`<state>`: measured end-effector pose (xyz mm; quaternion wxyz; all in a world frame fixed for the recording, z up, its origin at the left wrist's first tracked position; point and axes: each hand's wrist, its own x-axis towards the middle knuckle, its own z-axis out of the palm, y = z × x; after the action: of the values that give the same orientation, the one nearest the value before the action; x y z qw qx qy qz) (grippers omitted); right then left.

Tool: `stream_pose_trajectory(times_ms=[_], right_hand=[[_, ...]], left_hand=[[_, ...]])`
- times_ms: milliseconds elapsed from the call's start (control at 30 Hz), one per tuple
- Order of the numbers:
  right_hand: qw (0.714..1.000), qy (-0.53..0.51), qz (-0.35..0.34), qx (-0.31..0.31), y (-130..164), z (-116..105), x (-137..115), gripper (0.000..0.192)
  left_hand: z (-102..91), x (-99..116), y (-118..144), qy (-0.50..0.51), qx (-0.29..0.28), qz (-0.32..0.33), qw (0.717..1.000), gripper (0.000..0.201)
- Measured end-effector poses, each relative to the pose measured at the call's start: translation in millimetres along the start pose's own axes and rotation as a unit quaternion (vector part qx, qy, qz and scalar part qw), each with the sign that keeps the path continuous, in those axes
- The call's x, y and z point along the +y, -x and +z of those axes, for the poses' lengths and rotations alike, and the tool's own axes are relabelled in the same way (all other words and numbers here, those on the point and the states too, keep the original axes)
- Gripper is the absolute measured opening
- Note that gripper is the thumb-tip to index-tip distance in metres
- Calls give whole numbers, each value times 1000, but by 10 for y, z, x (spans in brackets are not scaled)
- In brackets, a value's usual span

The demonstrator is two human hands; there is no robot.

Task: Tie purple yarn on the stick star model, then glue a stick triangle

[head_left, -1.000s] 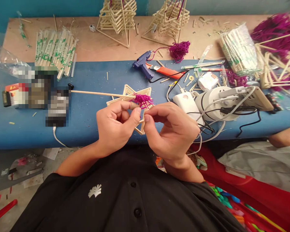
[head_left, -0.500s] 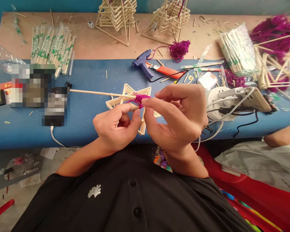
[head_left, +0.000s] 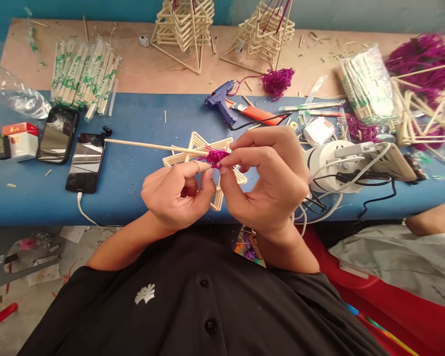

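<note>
Purple yarn (head_left: 217, 157), one bundle: lying between my hands, at the right end of a long stick (head_left: 148, 145), over a star-shaped stick frame (head_left: 217, 199). Left hand (head_left: 178, 194): I am pinching the yarn's lower edge, thumb against forefinger. Right hand (head_left: 269, 183): I am pinching its right side, likewise narrowly. Blue glue gun (head_left: 220, 102): lying beyond the frame.

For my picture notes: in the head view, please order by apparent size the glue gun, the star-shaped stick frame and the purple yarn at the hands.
1. Star-shaped stick frame, partly hidden
2. Glue gun
3. Purple yarn, partly covered
</note>
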<state>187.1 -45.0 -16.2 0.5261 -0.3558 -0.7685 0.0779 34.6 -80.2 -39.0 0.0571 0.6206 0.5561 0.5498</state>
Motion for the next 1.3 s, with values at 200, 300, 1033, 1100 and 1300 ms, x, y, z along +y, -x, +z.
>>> stream_pose_trajectory(times_ms=[200,300,1033,1100,1300], right_hand=[[1000,-19,6,-15,16,16,51,14],[1000,-15,2,-21,21,22,81,20],[988,58,-143,17,66,4,217,30],[990,34,-133,-9,96,-5,264,31],[984,95,-148,-1,114,-5,338,19]], left_hand=[[23,4,8,0,12,-9,1000,5],[38,12,10,-19,18,-13,1000,5],[-11,59,-3,55,-24,-83,995,7],[-6,54,-2,61,-19,-69,996,7],[2,33,0,23,-8,-26,999,9]])
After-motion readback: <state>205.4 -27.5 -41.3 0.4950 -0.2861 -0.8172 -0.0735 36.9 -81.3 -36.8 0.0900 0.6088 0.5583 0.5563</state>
